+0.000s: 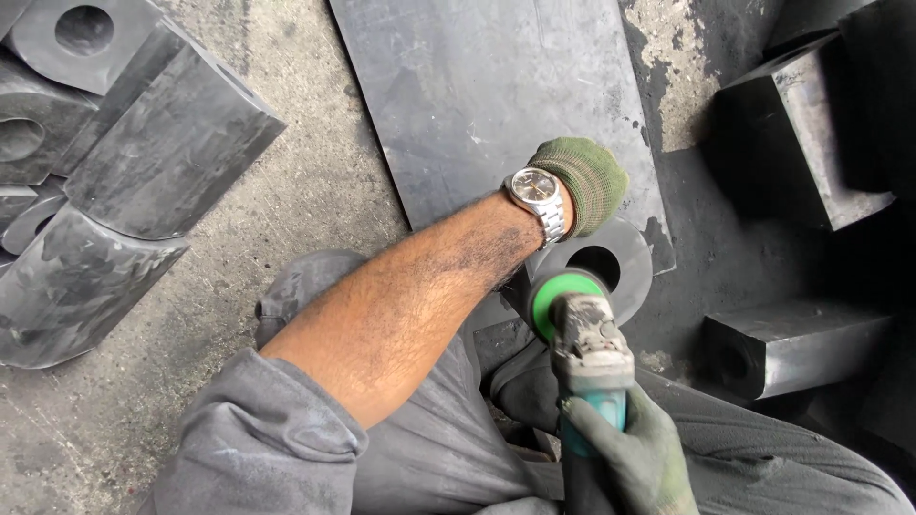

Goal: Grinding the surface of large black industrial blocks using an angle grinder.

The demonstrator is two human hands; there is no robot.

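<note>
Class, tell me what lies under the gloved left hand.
The left hand rests on a dark round block with a centre hole. The angle grinder and forearm cover the block's near edge.

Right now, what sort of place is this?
Probably a rough workshop or yard: a bare concrete floor, stacked dark blocks with bored holes, and an angle grinder in the gloved right hand.

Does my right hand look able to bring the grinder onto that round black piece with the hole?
Probably yes: the right hand holds the grinder just beside the round black piece, which the left hand steadies, and nothing lies between.
</note>
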